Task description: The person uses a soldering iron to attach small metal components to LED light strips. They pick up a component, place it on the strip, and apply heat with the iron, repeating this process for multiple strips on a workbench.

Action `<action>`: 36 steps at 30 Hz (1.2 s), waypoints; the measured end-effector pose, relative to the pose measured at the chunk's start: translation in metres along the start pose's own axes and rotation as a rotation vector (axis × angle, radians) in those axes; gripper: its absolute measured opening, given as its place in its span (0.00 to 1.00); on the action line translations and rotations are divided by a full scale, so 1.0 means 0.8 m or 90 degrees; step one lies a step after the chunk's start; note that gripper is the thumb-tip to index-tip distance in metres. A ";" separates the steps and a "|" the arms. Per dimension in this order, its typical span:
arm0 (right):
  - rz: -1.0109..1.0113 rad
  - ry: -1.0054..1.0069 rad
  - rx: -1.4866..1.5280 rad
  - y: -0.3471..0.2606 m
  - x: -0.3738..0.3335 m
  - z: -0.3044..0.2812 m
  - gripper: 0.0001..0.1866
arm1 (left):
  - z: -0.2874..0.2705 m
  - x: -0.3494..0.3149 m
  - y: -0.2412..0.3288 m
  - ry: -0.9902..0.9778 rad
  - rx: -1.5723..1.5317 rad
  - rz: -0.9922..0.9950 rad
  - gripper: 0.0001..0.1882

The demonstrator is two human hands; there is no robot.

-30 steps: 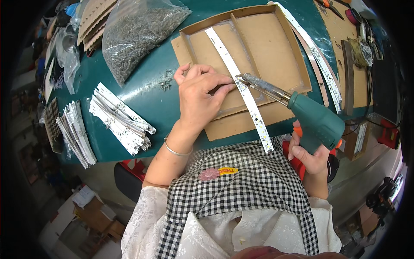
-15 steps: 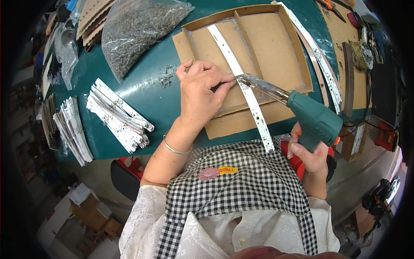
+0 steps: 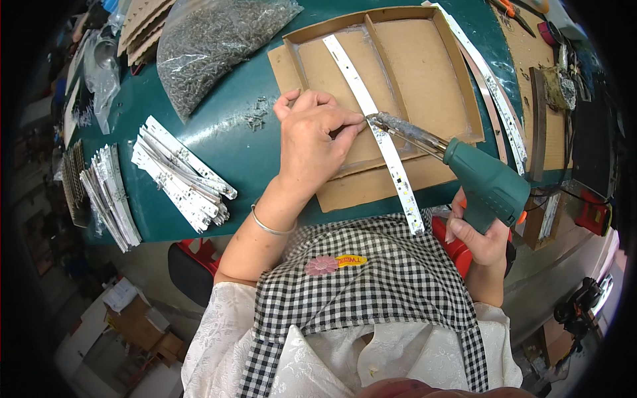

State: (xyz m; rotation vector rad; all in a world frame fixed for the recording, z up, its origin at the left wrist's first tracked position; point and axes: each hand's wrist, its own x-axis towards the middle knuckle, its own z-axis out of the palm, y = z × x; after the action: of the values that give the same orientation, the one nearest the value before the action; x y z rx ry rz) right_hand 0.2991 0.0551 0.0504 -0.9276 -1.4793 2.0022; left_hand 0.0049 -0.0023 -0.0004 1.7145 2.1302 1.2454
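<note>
- Your left hand (image 3: 312, 136) lies palm down on the cardboard tray (image 3: 464, 86), its fingers curled and its fingertips pressed against the white strip (image 3: 378, 132) at the point where the tool's tip meets it.
- That hand pinches and holds the strip down; it is not lifting it.
- Your right hand (image 3: 481, 235) is clenched around the handle of the green glue gun (image 3: 488, 182), down by the table's near edge, with an orange trigger showing beside your fingers.
- The gun's metal nozzle (image 3: 401, 129) points up and to the left, and its tip touches the strip just beside your left fingertips.
- The white strip runs slantwise from the tray's far left compartment, over the tray's near wall, across a flat cardboard sheet (image 3: 371, 186) and off the edge of the green table (image 3: 199, 132), ending over your checked apron (image 3: 371, 278).
- The tray has a divider down its middle; the strip lies in the left compartment, and the right one holds nothing I can make out.
- More white strips (image 3: 494, 93) lean along the tray's right side.
- A loose pile of short white strips (image 3: 179, 176) lies on the table well to the left of your left hand, with another stack (image 3: 109, 199) at the table's left edge.
- A clear bag of small grey parts (image 3: 212, 40) sits at the far left, and a few of the same parts (image 3: 255, 119) are scattered near your left hand.
</note>
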 end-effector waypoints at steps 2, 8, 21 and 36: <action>0.000 -0.005 0.001 0.001 -0.001 -0.002 0.26 | 0.000 0.000 0.000 -0.002 0.000 -0.001 0.06; -0.018 -0.040 -0.035 0.007 -0.001 -0.013 0.26 | -0.001 0.000 0.000 -0.002 -0.001 0.002 0.06; -0.037 -0.024 0.017 -0.003 0.005 -0.008 0.29 | 0.001 -0.001 -0.002 0.010 -0.014 0.005 0.06; -0.037 -0.018 0.031 -0.007 0.006 -0.013 0.33 | -0.001 0.000 -0.001 0.005 -0.023 0.001 0.06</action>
State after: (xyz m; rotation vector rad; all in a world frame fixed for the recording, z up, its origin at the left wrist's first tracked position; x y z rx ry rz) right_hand 0.3039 0.0666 0.0525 -0.8299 -1.4502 2.0081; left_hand 0.0041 -0.0023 -0.0003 1.6995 2.0982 1.2839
